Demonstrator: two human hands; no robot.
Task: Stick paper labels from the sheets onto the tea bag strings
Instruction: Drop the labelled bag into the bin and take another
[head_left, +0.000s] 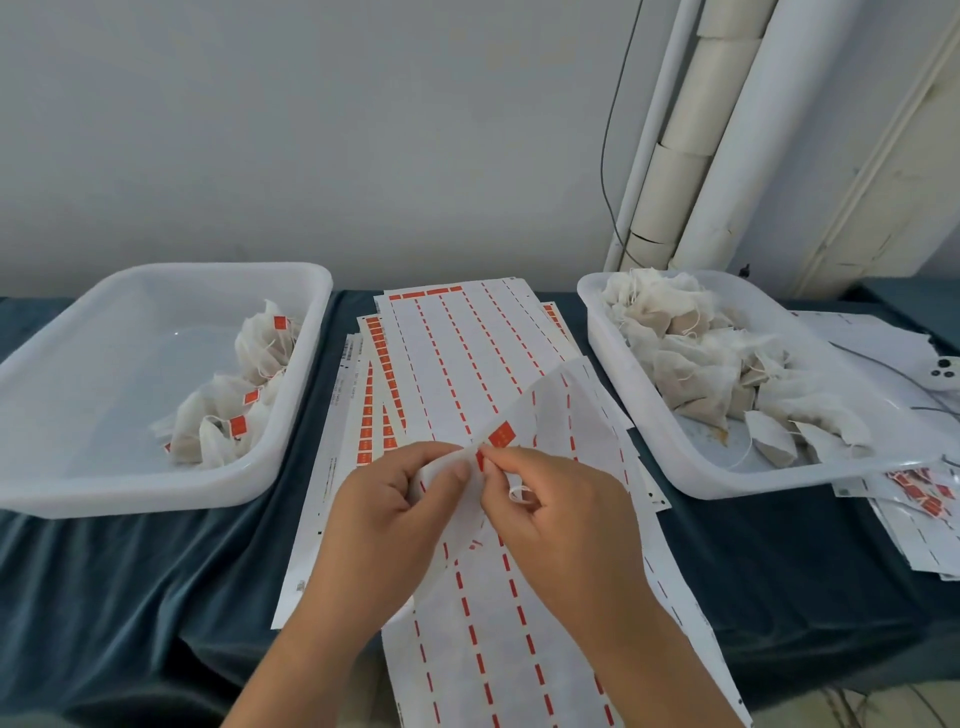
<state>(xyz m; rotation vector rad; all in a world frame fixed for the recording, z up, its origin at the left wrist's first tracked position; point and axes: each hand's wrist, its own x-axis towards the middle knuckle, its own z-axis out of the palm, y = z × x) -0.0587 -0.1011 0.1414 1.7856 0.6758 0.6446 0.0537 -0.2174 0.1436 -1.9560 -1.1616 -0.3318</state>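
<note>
My left hand (395, 514) pinches the lifted corner of the white red-dashed label sheet (550, 410) while my right hand (553, 519) pinches a small red paper label (480, 460) there.

Two hands in, left hand (384, 525) and right hand (561, 519). Two tubs: left tub (130, 499), right tub (727, 483). Four orange labels (252, 397) show left; the unlabelled tea bags (701, 353) right are beyond counting.

The single head view looks forward and down, close above the label sheets (467, 358), the left tray (130, 499) and right tray (701, 480) flanking them, the wall (363, 130) beyond them.
</note>
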